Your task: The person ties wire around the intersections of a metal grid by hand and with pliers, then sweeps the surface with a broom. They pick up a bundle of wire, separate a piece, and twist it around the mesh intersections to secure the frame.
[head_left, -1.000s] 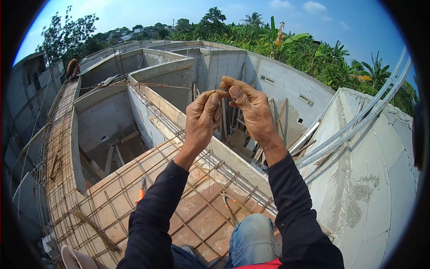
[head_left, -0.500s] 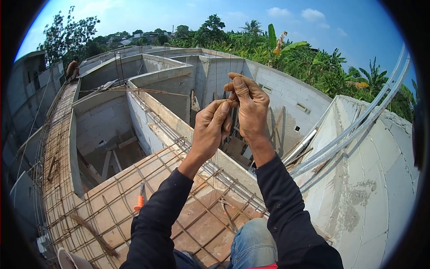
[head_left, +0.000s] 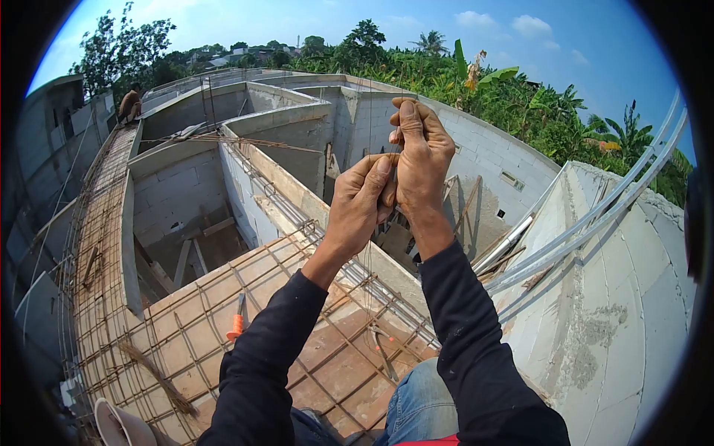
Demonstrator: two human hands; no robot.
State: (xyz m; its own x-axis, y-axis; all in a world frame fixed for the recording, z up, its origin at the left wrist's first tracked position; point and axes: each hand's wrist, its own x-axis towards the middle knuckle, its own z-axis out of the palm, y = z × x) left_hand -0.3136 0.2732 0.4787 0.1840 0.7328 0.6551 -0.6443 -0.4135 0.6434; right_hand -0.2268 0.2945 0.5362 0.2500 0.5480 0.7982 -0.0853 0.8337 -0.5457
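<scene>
Both hands are raised in front of me, close together, above a rebar grid [head_left: 195, 348]. My left hand [head_left: 355, 199] pinches a thin wire [head_left: 368, 256] between thumb and fingertips. Just above and to the right, my right hand [head_left: 422, 152] pinches the same wire, thumb up and fingers curled. Strands hang below the hands and rise faintly above them. The exact spot where the fingertips grip is hard to make out. Pincers [head_left: 381, 349] lie on the grid near my knee. Left of them is an orange-handled tool [head_left: 236, 327].
A bundle of tie wire [head_left: 160, 379] lies across the grid at lower left. Block walls [head_left: 175, 189] surround deep openings ahead. Pale pipes [head_left: 595, 215] slant along the right wall. Another person [head_left: 129, 104] crouches far off at left.
My right hand has moved up and slightly right, and its fingers have shifted on the wire. My left hand stays near it, slightly higher. The view has tilted a little.
</scene>
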